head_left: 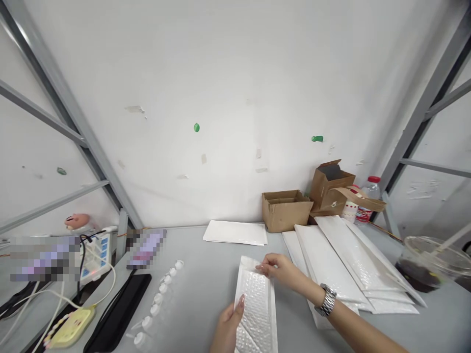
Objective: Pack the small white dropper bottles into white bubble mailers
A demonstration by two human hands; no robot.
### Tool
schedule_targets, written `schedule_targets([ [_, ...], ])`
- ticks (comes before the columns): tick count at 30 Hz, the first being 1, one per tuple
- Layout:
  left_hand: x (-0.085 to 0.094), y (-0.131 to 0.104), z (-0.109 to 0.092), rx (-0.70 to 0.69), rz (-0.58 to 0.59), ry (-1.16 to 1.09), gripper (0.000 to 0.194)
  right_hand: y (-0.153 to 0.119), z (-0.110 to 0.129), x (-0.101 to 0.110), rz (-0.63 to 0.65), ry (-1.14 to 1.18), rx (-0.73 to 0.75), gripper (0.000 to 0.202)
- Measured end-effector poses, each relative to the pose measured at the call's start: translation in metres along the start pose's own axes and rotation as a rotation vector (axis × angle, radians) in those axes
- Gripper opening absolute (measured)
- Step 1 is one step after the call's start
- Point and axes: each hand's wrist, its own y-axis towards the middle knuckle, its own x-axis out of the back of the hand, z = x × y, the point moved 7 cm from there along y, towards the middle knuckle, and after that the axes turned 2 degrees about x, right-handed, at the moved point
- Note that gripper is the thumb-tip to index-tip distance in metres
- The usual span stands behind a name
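Note:
A white bubble mailer (257, 304) lies lengthwise at the front middle of the grey table. My left hand (228, 324) grips its left edge, thumb on top of the bubbled face. Near the mailer's top end, my right hand (275, 268) has its fingers pinched together at the flap's right side. To the right, several more white mailers (327, 260) lie in an overlapping pile. A short stack of flat white mailers (235, 232) rests against the wall.
A row of small white-capped bottles (158, 298) stands left of the mailer, beside a black pouch (119, 309). Cardboard boxes (287, 215) stand at the back right. A drink cup (423, 264) is at the right. Cables and a power strip (96, 257) lie left.

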Motion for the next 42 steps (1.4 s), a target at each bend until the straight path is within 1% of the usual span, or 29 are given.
schedule_targets([
  [2,0.004,0.002,0.004,0.011,-0.013,-0.022,0.062,0.001,-0.004,-0.009,0.048,-0.076,0.038,0.046],
  [4,0.011,0.004,0.006,0.02,-0.031,-0.031,0.065,0.006,-0.004,-0.02,0.123,-0.133,0.07,0.051],
  [5,0.015,0.004,0.007,0.026,-0.043,-0.024,0.065,0.01,-0.002,-0.025,0.154,-0.164,0.086,0.053],
  [6,0.019,0.004,0.007,0.031,-0.055,-0.01,0.065,0.016,0.003,-0.028,0.155,-0.205,0.113,0.052],
  [7,0.024,0.005,0.007,0.035,-0.071,0.004,0.063,0.023,0.011,-0.03,0.115,-0.253,0.151,0.051],
  [10,0.04,0.004,0.005,0.025,-0.145,0.019,0.059,0.052,0.05,-0.035,-0.111,-0.335,0.308,0.034],
  [11,0.045,0.003,0.005,0.016,-0.17,0.016,0.059,0.062,0.063,-0.044,-0.134,-0.305,0.348,0.028],
  [14,0.053,0.003,0.008,0.004,-0.176,0.004,0.058,0.095,0.086,-0.089,-0.014,-0.13,0.394,0.022],
  [16,0.056,0.003,0.01,-0.015,-0.168,-0.013,0.057,0.113,0.092,-0.12,0.039,-0.097,0.395,0.022],
  [18,0.061,0.002,0.01,-0.038,-0.174,-0.033,0.057,0.127,0.092,-0.146,0.065,-0.105,0.395,0.027],
  [21,0.072,-0.001,0.008,-0.053,-0.197,-0.058,0.056,0.139,0.089,-0.172,0.129,-0.076,0.387,0.029],
  [23,0.081,-0.002,0.008,-0.038,-0.219,-0.057,0.054,0.142,0.088,-0.184,0.174,-0.043,0.384,0.022],
  [25,0.09,-0.002,0.01,-0.036,-0.255,-0.05,0.053,0.143,0.088,-0.19,0.185,-0.027,0.384,0.011],
  [26,0.093,-0.001,0.011,-0.044,-0.272,-0.05,0.053,0.143,0.089,-0.19,0.173,-0.025,0.382,0.008],
  [28,0.097,0.0,0.013,-0.07,-0.301,-0.073,0.055,0.142,0.09,-0.185,0.124,-0.017,0.376,0.011],
  [30,0.097,0.002,0.016,-0.079,-0.299,-0.123,0.055,0.136,0.094,-0.17,0.04,-0.012,0.371,0.016],
  [33,0.09,0.004,0.016,-0.077,-0.239,-0.214,0.054,0.117,0.1,-0.128,-0.111,0.049,0.369,0.021],
  [35,0.083,0.003,0.014,-0.064,-0.186,-0.254,0.054,0.098,0.101,-0.095,-0.193,0.139,0.36,0.021],
  [36,0.079,0.003,0.013,-0.054,-0.166,-0.27,0.053,0.087,0.1,-0.08,-0.221,0.146,0.354,0.021],
  [39,0.065,0.002,0.009,-0.039,-0.129,-0.281,0.051,0.055,0.092,-0.044,-0.267,0.046,0.343,0.021],
  [42,0.048,0.001,0.006,-0.048,-0.087,-0.218,0.049,0.028,0.08,-0.021,-0.312,-0.1,0.36,0.021],
])
